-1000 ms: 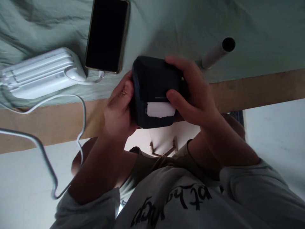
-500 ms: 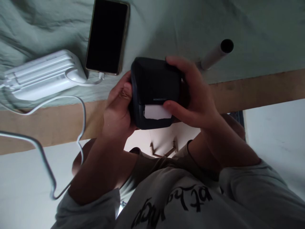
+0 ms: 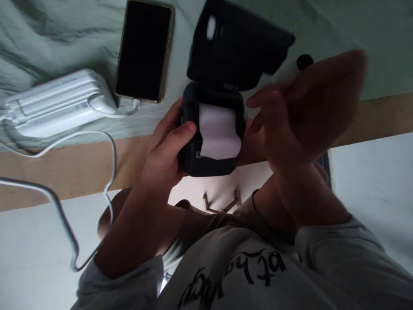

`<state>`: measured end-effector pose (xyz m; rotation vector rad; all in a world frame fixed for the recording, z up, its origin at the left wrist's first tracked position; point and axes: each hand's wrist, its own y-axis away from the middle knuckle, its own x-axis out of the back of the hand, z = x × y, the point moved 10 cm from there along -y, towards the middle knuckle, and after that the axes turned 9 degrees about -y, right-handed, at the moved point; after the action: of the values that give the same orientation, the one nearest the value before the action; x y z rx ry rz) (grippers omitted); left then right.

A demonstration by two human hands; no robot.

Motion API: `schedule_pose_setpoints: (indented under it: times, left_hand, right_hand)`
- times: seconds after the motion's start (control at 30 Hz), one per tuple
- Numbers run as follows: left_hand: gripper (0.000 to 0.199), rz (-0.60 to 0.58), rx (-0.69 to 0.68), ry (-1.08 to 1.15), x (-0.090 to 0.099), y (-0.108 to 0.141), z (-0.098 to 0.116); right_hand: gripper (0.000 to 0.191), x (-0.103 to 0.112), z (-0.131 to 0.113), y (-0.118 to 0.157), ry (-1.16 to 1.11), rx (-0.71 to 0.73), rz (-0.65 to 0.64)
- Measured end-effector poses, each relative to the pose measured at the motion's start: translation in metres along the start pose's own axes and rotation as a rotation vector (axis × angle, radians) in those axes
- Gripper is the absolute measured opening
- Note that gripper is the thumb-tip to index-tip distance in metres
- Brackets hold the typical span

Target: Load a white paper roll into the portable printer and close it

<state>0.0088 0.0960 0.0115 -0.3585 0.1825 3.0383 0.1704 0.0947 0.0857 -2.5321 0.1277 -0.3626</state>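
Note:
A small black label printer [image 3: 209, 168] is held over the table edge, with its lid [image 3: 237, 47] swung up and back. White paper [image 3: 219, 131] lies in its exposed compartment, the loose end draped over the front. My left hand [image 3: 166, 148] grips the printer's left side, thumb on the rim. Beside the printer's right side, my right hand [image 3: 290, 107] is blurred by motion, its fingers apart and nothing seen in them. Behind that hand stands a pale tube [image 3: 292, 71] with a dark open end, partly covered.
A phone [image 3: 144, 51] lies face up on the green cloth [image 3: 355, 26], a white cable [image 3: 137, 103] plugged into it. Left of it is a white power strip-like block [image 3: 61, 103]. A thicker cord [image 3: 61, 219] hangs off the table's wooden edge [image 3: 129, 161].
The printer's lid has gone from shut to open, uncovering the paper inside. My right hand has let go and moved right; my left hand still holds the body, its thumb now on the rim.

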Motion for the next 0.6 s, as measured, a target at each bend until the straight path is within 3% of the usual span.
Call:
schedule_pose_setpoints:
  times: [0.07, 0.2, 0.33, 0.5, 0.6]
  left_hand:
    - [0.027, -0.011, -0.009, -0.009, -0.002, 0.0, 0.003]
    - [0.042, -0.047, -0.001, -0.005, -0.004, 0.0, 0.0]
    - [0.047, -0.076, 0.0, -0.07, -0.002, 0.0, -0.003]
    - [0.043, -0.058, -0.014, -0.045, -0.003, 0.0, 0.001]
    - [0.035, -0.004, -0.008, 0.014, -0.001, 0.0, 0.001]
  right_hand:
    - [0.014, -0.005, -0.008, -0.003, 0.089, 0.059, -0.047]
    - [0.009, -0.024, -0.009, -0.005, 0.384, 0.077, -0.258]
    - [0.038, -0.044, 0.001, -0.001, 0.594, 0.062, -0.49]
    - [0.038, -0.039, -0.007, -0.004, 0.541, 0.036, -0.542]
    - [0.04, -0.021, -0.013, -0.011, 0.265, -0.041, -0.52]
